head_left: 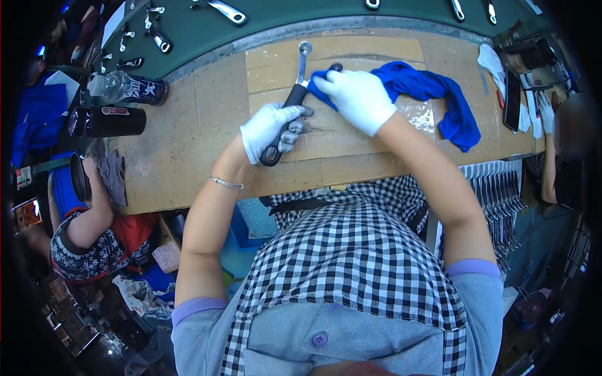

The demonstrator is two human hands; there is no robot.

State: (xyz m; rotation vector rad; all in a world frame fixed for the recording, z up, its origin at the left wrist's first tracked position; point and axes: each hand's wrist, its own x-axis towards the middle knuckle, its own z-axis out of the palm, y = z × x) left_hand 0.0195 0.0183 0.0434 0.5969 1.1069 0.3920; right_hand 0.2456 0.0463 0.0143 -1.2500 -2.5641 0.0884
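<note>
Black-handled metal tool (292, 106) lying slantwise on the bench (188, 138), ringed steel end pointing away, handle end toward the body. Left hand (271, 130), white-gloved, grip closed around the lower handle, fingers wrapped over it. Right hand (356, 99), also gloved, grip closed on a bunch of blue cloth (433, 94), pressed against the tool's neck where steel meets handle; rest of the cloth trailing off to the right across the boards. Worn wooden bench top, patched with cardboard sheets, metal-edged at the far side. Beyond that, a green surface (207, 31) carrying more steel tools. At the left edge, a clear bottle (125, 88) and a dark canister (106, 121) on their sides. Other people seated at left and right.
</note>
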